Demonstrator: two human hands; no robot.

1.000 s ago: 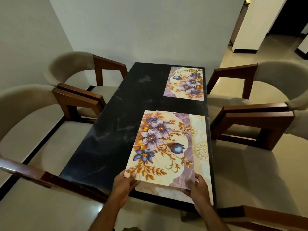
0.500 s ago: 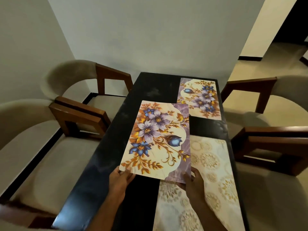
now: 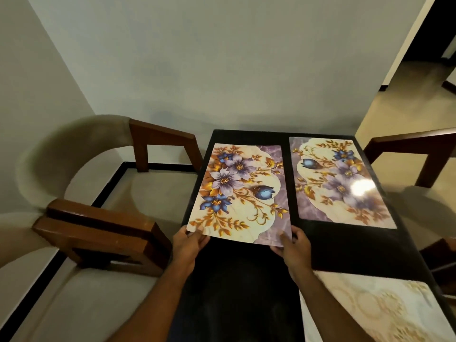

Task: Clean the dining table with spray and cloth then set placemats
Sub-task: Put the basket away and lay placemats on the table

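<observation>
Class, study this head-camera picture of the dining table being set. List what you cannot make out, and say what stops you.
1. Cream-patterned placemat: head view, cut off by the bottom edge, blurred.
2. Floral placemat already laid: glare washes out part of its print.
3. Held floral placemat: unclear if flat on the dark table.
4. Left hand, right hand: fingers beneath it hidden.

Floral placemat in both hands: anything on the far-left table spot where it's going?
Nothing visible. The held placemat hangs over bare dark table, beside the laid placemat; left hand and right hand pinch its near corners.
</observation>
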